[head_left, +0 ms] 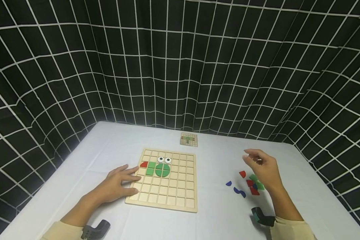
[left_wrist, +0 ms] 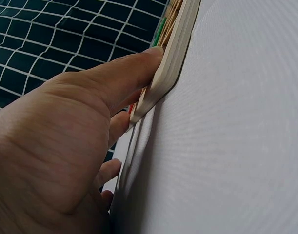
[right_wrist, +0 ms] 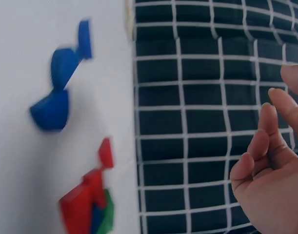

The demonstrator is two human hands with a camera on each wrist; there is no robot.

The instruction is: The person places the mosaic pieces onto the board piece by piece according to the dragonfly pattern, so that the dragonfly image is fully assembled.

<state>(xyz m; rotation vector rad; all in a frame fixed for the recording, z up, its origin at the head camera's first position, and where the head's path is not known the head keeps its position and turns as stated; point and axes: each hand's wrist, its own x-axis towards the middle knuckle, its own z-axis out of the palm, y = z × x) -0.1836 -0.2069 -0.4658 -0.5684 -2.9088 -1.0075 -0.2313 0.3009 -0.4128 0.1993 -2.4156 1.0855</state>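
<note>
A wooden grid board (head_left: 180, 200) lies on the white table. On its upper left are two round eye pieces (head_left: 164, 160), a green disc of quarter pieces (head_left: 162, 170), green squares (head_left: 150, 168) and a red quarter piece (head_left: 144, 164). My left hand (head_left: 118, 185) rests at the board's left edge, fingers spread; the left wrist view shows the thumb (left_wrist: 124, 73) touching the rim. Over the right side of the table hovers my right hand (head_left: 265, 170), loosely bent, with nothing seen in it. Below it lie loose red pieces (head_left: 254, 191), green pieces (head_left: 260, 186) and blue half-round pieces (head_left: 239, 192).
Behind the board lies a small pattern card (head_left: 189, 139) with a similar green figure. A black curtain with a white grid (head_left: 180, 66) surrounds the back and sides of the white table (head_left: 216, 160).
</note>
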